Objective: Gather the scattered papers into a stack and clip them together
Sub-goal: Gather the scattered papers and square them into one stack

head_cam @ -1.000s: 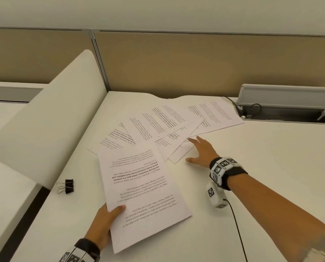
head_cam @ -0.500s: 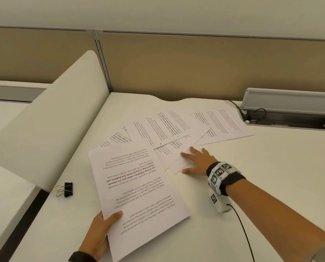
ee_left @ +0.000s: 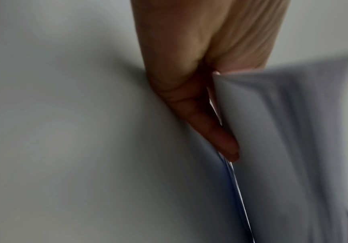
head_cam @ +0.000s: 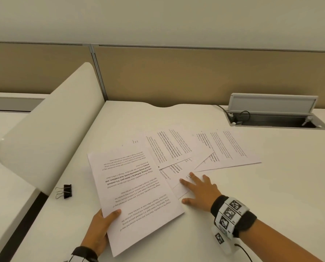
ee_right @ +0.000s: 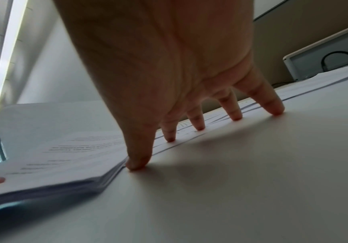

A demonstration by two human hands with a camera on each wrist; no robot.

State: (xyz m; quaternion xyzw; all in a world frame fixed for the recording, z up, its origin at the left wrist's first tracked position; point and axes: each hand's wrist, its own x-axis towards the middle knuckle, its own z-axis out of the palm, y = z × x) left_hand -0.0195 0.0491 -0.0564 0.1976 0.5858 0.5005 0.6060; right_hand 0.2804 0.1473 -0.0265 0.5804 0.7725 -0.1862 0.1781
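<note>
Loose sheets (head_cam: 178, 154) fan far-right across the desk (head_cam: 271, 176), long axes skewed; right hand (head_cam: 199, 190) is nearer, flat with fingers spread, pressing their near corners. Left hand (head_cam: 99, 231) pinches the gathered stack (head_cam: 135, 193) at its near-left corner. Binder clip (head_cam: 66, 191) sits left, well apart.

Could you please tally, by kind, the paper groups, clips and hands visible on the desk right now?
Gathered stack of papers, gripped by the left hand: 1
Fanned loose sheets, exact number unclear: 1 spread
Black binder clip: 1
Hands: 2, the left hand and the right hand, which presses flat on the sheets
Total: 5
</note>
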